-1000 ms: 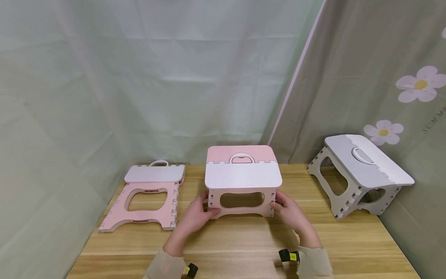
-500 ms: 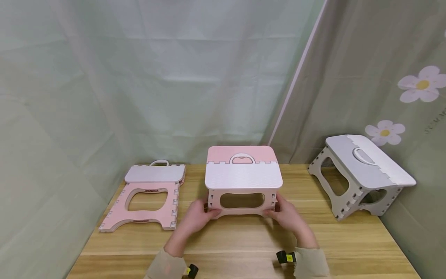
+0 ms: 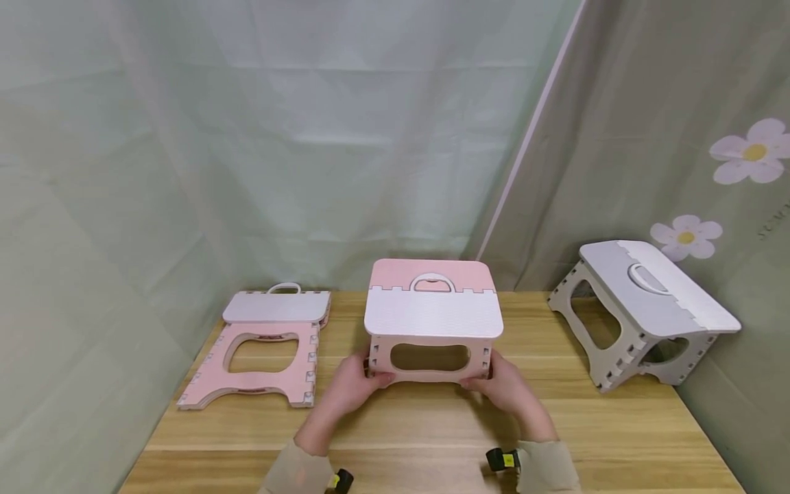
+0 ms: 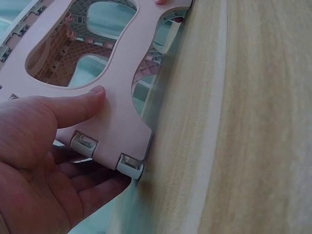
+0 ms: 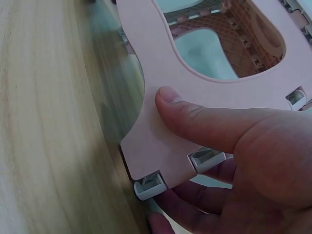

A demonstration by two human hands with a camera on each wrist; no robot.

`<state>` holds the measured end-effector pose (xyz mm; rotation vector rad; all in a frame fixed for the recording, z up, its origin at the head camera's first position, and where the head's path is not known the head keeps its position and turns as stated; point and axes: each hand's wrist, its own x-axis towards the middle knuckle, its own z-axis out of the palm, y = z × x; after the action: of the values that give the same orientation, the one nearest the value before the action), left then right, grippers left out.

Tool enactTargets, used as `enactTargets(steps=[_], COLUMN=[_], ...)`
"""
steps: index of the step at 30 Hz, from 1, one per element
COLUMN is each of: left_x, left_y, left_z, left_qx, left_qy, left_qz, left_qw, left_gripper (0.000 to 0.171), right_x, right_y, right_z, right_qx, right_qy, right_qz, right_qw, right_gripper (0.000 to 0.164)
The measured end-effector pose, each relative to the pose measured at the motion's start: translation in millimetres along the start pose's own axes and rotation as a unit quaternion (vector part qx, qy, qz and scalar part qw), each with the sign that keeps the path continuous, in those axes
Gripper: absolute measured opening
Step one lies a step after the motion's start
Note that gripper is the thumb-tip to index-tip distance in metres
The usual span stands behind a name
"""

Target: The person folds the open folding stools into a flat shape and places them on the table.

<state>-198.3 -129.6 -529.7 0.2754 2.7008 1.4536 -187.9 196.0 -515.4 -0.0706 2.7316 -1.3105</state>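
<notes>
Beige fabric cuffs [image 3: 301,470]: around both forearms at the near edge of view, a small black device with a yellow label [image 3: 503,458] at each (the left one partly cut off).
Left hand [image 3: 354,385]: clamped on the lower left leg corner of the pink-and-white plastic step stool [image 3: 435,313], thumb on the front panel, fingers bent behind the edge.
Right hand [image 3: 506,387]: clamped likewise on the lower right corner, thumb flat on the front.
Pink-and-white stool: unfolded and upright between the hands, at the middle of the wood-grain table [image 3: 432,439]; white seat half near, pink half far, white arched handle between.
Folded pink plastic stool with a white seat half [image 3: 260,327]: lying on the table, left of the middle one.
Grey-and-white plastic stool [image 3: 654,309]: standing open at the right, turned at an angle.
Backdrop: pale green cloth [image 3: 370,171] behind, a grey-green flowered sheet [image 3: 617,137] at right.
</notes>
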Motion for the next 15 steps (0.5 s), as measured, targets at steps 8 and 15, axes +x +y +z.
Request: enactTargets(steps=[8, 15], left_x=[-1.0, -1.3], left_y=[-0.5, 0.1], left_z=[2.1, 0.7], left_qx=[-0.007, -0.006], left_qy=[0.004, 0.011], left_qz=[-0.005, -0.016], left_qw=[1.0, 0.9998], left_gripper=[0.074, 0.066], right_x=[-1.2, 0.3], right_y=[-1.0, 0.9], right_z=[-0.7, 0.4], right_qx=[0.006, 0.007], right_qy=[-0.003, -0.002], right_qz=[-0.005, -0.004], right_qw=[1.0, 1.0], right_gripper=[0.079, 0.078])
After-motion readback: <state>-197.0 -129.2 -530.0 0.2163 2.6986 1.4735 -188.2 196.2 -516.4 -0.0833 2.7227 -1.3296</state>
